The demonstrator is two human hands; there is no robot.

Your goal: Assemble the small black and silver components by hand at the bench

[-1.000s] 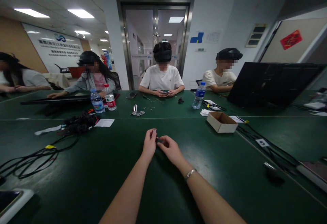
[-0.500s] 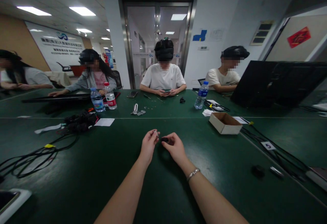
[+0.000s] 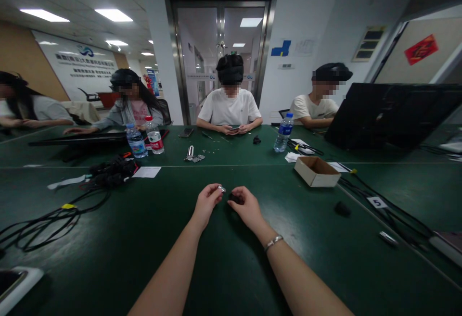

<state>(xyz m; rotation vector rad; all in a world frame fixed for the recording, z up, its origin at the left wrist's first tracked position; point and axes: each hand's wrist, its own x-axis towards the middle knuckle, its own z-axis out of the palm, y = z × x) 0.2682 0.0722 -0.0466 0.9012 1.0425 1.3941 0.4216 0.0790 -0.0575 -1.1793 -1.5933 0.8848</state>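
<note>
My left hand (image 3: 207,203) pinches a small shiny silver metal piece (image 3: 222,189) between thumb and fingertips, above the middle of the green table. Just to its right, my right hand (image 3: 247,205), with a bracelet at the wrist, is closed on a small dark object (image 3: 236,198). The fingers cover much of that object, so its kind cannot be made out. The two held things are close together but apart. Off to the right lie a small black lump-like piece (image 3: 342,208) and a short silver cylinder (image 3: 388,239).
An open cardboard box (image 3: 317,174) stands at right, near black cables (image 3: 393,215) and a water bottle (image 3: 283,133). Coiled cables (image 3: 46,220) lie at left, with a white card (image 3: 147,171) beyond. Several people sit across the green table (image 3: 231,268), some behind monitors (image 3: 393,116).
The black piece on the right has shifted away from me and leftward, while the silver cylinder stays about where it was. My left hand has turned slightly, showing more of the silver piece.
</note>
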